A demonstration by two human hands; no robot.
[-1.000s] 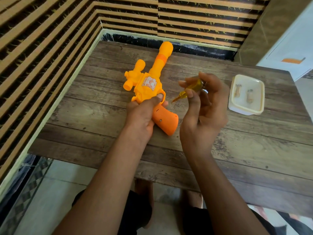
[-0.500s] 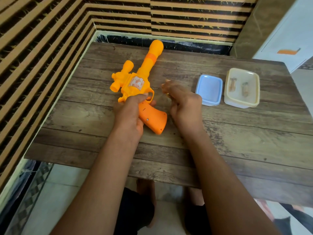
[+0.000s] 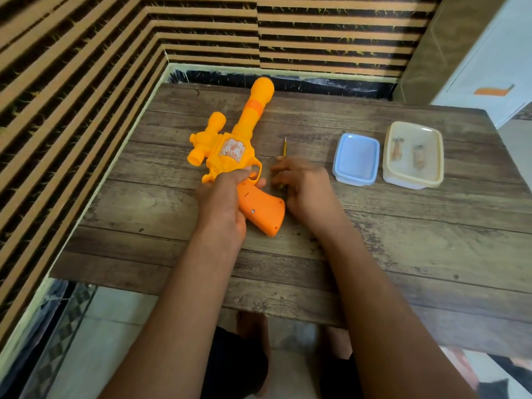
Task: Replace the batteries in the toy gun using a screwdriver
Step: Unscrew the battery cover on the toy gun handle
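The orange and yellow toy gun lies flat on the wooden table, barrel pointing away from me. My left hand grips it at the trigger and the top of the orange grip, where a small screw shows. My right hand rests palm down on the table just right of the grip, closed over the handle of the yellow screwdriver. Only the thin shaft sticks out past my fingers; the handle is mostly hidden.
A blue plastic lid or tub sits right of my right hand. Beside it stands a cream tub holding two batteries. Striped walls close off the table's left and far sides.
My right hand has come down from in front of me to the table with the screwdriver, uncovering the blue tub. The left hand has stayed on the gun.
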